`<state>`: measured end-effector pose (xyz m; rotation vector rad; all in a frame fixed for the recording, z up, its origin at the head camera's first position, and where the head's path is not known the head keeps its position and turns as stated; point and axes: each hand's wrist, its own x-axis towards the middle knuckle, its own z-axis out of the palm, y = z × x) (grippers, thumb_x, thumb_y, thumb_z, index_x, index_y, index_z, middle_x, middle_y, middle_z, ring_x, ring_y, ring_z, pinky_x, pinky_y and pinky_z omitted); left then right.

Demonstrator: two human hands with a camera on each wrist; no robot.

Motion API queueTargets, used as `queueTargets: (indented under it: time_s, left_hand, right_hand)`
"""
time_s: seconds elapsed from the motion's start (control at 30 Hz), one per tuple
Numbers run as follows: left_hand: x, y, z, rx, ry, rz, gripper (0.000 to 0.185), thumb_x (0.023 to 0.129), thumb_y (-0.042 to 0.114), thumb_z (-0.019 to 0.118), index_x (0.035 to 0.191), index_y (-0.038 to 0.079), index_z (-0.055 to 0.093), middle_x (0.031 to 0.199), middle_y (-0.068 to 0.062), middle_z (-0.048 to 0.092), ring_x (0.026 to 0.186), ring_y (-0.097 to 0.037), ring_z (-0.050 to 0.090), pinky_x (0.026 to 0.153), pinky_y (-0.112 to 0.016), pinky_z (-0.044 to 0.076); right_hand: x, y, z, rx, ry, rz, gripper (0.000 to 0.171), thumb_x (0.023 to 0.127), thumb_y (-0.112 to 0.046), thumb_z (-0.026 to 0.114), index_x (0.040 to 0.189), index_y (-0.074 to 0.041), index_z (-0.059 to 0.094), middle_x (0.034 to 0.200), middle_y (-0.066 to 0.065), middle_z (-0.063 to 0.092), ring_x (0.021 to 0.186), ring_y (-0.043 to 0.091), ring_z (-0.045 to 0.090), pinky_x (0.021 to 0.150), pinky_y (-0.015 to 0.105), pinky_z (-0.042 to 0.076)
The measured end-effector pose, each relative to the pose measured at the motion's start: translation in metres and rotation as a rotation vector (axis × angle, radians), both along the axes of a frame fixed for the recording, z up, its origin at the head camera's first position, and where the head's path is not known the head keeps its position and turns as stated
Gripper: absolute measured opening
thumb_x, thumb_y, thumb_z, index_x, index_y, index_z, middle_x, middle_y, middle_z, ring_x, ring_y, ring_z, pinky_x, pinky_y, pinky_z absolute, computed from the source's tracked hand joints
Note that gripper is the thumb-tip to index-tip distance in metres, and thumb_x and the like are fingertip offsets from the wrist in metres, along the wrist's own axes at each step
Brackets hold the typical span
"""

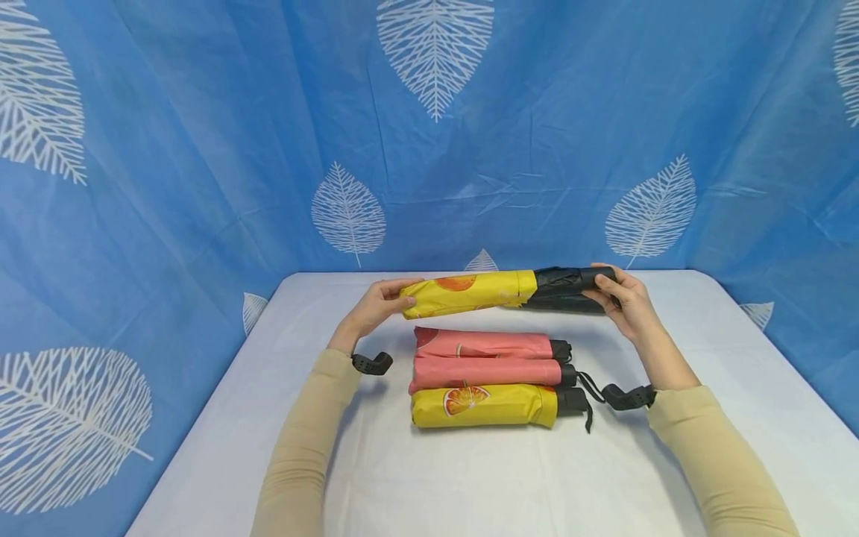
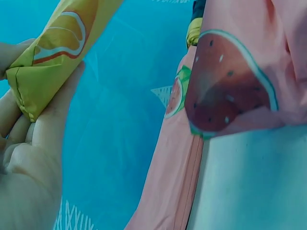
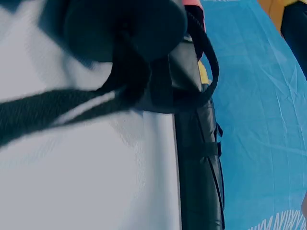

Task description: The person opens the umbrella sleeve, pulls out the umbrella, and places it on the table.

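Both hands hold a folding umbrella [image 1: 479, 291] level over the far part of the table. A yellow sleeve with orange-slice prints covers its left part; black folded fabric [image 1: 557, 279] shows beyond the sleeve's right edge. My left hand [image 1: 376, 306] pinches the sleeve's closed end, thumb in front; the left wrist view shows the sleeve's corner [image 2: 36, 91] between thumb and fingers. At the other end, my right hand [image 1: 627, 302] grips the black handle [image 1: 597, 276]. Just behind and below lies a black umbrella [image 1: 570, 304], partly hidden by the held one.
Nearer on the white table [image 1: 470, 485] lie two pink watermelon-print umbrellas [image 1: 490, 371] and a yellow one [image 1: 506, 406], side by side, handles to the right. Their black straps [image 1: 589, 418] hang loose. A blue leaf-patterned cloth [image 1: 537, 149] stands behind the table.
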<state>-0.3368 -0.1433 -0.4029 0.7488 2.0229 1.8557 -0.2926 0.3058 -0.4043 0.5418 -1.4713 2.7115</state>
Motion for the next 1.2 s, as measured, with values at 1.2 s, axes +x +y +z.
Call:
queueTargets:
  time_s: [1.2]
  left_hand:
    - [0.001, -0.02, -0.013, -0.026, -0.046, 0.13, 0.042, 0.095, 0.011, 0.058, 0.135, 0.0, 0.051, 0.118, -0.012, 0.055, 0.093, -0.019, 0.055, 0.088, -0.039, 0.045]
  right_hand:
    - [0.012, 0.033, -0.006, -0.042, 0.056, -0.027, 0.03, 0.096, 0.012, 0.039, 0.114, 0.003, 0.062, 0.108, 0.013, 0.058, 0.088, 0.021, 0.068, 0.081, 0.027, 0.05]
